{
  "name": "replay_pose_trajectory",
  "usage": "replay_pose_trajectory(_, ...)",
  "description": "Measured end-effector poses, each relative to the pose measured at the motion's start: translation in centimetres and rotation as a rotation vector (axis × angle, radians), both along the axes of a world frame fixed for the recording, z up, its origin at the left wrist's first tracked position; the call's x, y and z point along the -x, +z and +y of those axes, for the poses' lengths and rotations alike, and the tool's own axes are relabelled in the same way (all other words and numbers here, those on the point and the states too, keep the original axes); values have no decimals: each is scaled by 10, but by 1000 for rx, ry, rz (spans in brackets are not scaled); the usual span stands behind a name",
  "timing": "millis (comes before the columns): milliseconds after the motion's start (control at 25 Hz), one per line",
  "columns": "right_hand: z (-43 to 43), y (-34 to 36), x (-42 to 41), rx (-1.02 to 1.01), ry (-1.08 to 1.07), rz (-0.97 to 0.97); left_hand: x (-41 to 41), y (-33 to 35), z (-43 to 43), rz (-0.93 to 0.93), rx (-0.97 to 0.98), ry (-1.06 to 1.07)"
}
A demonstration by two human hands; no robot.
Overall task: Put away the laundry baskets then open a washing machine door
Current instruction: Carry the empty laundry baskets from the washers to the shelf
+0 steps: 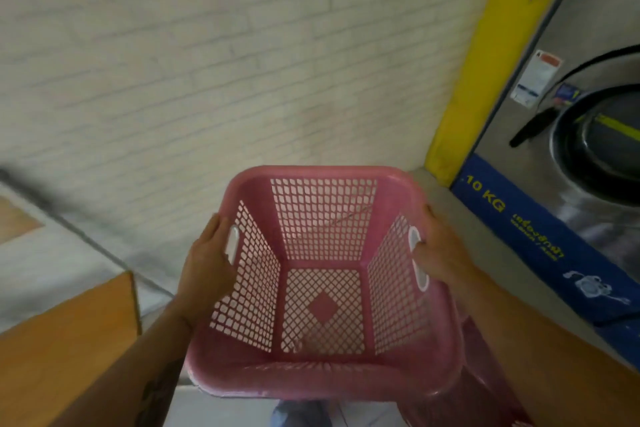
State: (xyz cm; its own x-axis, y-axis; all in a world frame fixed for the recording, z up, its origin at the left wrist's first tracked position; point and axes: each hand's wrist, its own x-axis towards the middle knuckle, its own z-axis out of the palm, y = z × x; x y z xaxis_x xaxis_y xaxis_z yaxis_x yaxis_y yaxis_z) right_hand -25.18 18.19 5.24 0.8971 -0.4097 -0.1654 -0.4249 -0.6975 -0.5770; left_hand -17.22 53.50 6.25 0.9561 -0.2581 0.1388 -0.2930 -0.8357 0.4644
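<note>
While both hands are gripping it by its side handles, the pink laundry basket (323,274) is hanging in the air in front of the person, its open top facing the camera so the lattice bottom and walls are showing. The left hand (207,265) is closing around the left rim, with the thumb lying over the top edge beside the oval handle slot and the fingers wrapping the outside, out of sight. The right hand (441,253) is clasping the right rim, its fingers curling into the white-edged handle slot. The basket is empty.

A second pink basket (491,388) is peeking out below and to the right of the held one, mostly covered by it and by the right forearm; whether the two are touching cannot be told.

A white brick wall (207,45) is filling the background. To the right, a steel washing machine (554,107) is standing with a yellow panel along its edge and a blue band reading "10 KG"; its round door (602,139) is looking closed. An orange-brown counter (62,350) is sitting at the lower left, near the left forearm.
</note>
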Motion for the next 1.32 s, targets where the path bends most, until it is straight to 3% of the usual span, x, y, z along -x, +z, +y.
replay_pose_trajectory(200, 58, 66, 55, 53, 252, -117, 128, 37, 89, 40, -23, 218)
replay_pose_trajectory(400, 163, 102, 91, 124, 457, -173, 246, 72, 181, -50, 57, 380)
replay_pose_trajectory(920, 550, 112, 250, 191, 869, -304, 540, 106, 524, -157, -36, 782)
replay_pose_trajectory(1120, 696, 120, 272, 199, 1004, -331, 602, 121, 641, -160, -79, 912)
replay_pose_trajectory(1320, 834, 118, 260, 158, 1081, -297, 613, 118, 751, -166, -102, 980)
